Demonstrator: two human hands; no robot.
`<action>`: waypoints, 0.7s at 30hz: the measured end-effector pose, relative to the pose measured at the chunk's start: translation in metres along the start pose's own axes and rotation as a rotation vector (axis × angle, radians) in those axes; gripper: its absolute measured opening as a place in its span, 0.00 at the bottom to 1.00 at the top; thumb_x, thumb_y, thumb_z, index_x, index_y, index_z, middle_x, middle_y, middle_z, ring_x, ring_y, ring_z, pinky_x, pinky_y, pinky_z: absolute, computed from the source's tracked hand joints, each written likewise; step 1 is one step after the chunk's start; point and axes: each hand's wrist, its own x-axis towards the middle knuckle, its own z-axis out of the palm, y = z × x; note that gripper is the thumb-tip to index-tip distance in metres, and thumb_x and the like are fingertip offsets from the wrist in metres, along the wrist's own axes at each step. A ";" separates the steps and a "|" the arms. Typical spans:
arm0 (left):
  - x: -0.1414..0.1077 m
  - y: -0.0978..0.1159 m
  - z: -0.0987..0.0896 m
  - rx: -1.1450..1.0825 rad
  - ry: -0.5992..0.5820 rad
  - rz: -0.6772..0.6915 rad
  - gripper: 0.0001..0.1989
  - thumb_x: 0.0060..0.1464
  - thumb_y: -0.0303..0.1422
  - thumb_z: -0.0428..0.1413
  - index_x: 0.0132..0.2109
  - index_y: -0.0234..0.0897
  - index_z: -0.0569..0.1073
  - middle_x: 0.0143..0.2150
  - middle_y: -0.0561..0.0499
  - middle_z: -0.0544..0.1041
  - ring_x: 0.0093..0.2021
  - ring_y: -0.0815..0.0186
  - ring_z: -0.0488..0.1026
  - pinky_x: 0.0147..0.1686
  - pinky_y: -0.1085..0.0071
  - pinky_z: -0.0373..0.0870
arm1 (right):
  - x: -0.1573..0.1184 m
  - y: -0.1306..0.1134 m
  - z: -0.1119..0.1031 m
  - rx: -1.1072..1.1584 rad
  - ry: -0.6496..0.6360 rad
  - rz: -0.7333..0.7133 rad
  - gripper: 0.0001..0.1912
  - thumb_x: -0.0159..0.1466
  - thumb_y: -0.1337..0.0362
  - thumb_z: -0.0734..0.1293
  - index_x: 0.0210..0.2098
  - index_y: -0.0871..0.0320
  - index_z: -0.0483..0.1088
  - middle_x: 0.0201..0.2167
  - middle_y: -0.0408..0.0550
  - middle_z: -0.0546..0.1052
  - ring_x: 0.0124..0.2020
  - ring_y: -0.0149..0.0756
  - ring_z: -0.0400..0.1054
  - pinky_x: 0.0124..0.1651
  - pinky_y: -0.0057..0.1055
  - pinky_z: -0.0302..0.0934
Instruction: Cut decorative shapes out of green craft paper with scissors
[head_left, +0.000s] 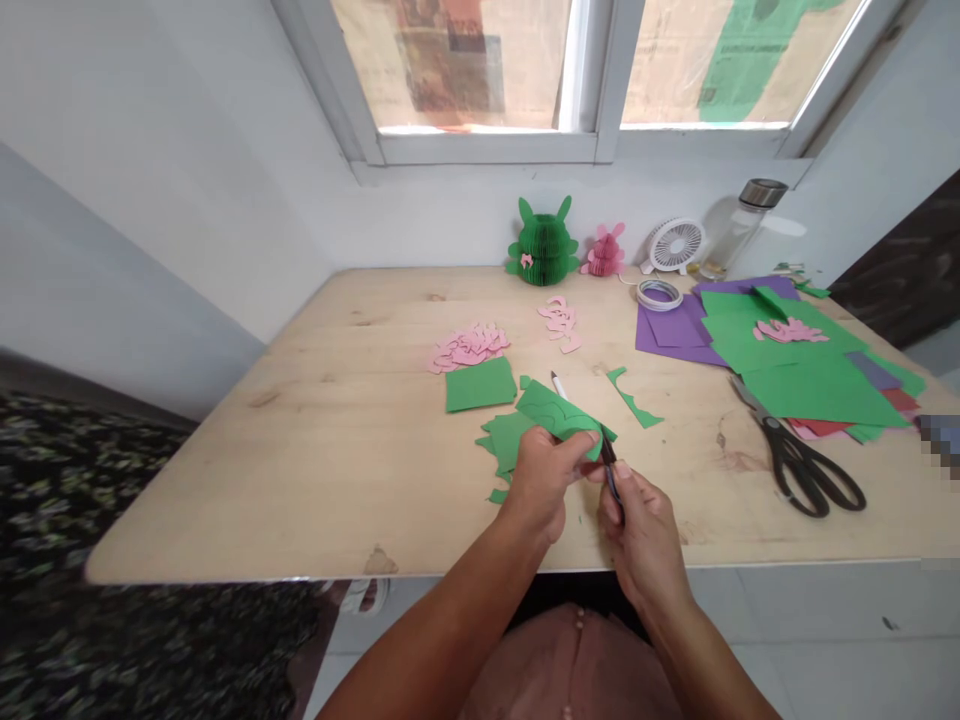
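My left hand (541,478) pinches a sheet of green paper (559,408) with curved pencil lines drawn on it. In my right hand (639,520) is a small pair of dark scissors (611,468), its blades at the right edge of that sheet. Partly under my left hand lie more green paper pieces (511,440) with jagged edges. A folded green rectangle (480,385) rests just beyond them. A white pen (557,382) with a dark tip pokes out behind the held sheet. To its right is a thin green offcut (634,398).
Pink cutouts (471,347) are heaped mid-table. A green paper figure (544,245), a pink one (604,252), a small fan (676,245) and a bottle (742,230) stand along the wall. At right lie large black-handled scissors (802,465), stacked green sheets (817,385) and a tape roll (659,295).
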 end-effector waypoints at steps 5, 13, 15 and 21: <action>0.000 0.001 -0.002 0.014 -0.014 -0.009 0.06 0.36 0.30 0.60 0.22 0.32 0.71 0.23 0.50 0.73 0.24 0.68 0.69 0.29 0.68 0.69 | 0.002 0.003 -0.002 -0.003 -0.013 -0.010 0.20 0.58 0.48 0.68 0.28 0.60 0.72 0.12 0.33 0.56 0.15 0.24 0.42 0.18 0.25 0.35; 0.002 0.000 -0.006 0.046 -0.043 0.001 0.08 0.38 0.32 0.61 0.25 0.30 0.74 0.25 0.48 0.75 0.25 0.67 0.70 0.35 0.63 0.70 | 0.002 0.002 -0.004 -0.052 0.006 0.004 0.20 0.56 0.46 0.68 0.25 0.59 0.71 0.12 0.33 0.55 0.15 0.25 0.42 0.18 0.26 0.35; 0.002 0.000 -0.006 0.047 -0.047 0.006 0.07 0.38 0.32 0.61 0.24 0.31 0.73 0.25 0.49 0.74 0.25 0.68 0.70 0.35 0.63 0.70 | 0.002 0.002 -0.004 -0.050 0.007 0.003 0.20 0.57 0.47 0.68 0.26 0.60 0.71 0.12 0.33 0.54 0.15 0.25 0.41 0.18 0.26 0.35; 0.004 0.003 -0.006 0.052 -0.030 -0.014 0.07 0.36 0.31 0.62 0.24 0.31 0.74 0.22 0.53 0.71 0.22 0.70 0.67 0.34 0.64 0.70 | 0.003 0.002 -0.004 -0.045 0.003 0.006 0.21 0.57 0.47 0.68 0.26 0.60 0.71 0.11 0.33 0.54 0.15 0.25 0.41 0.18 0.26 0.33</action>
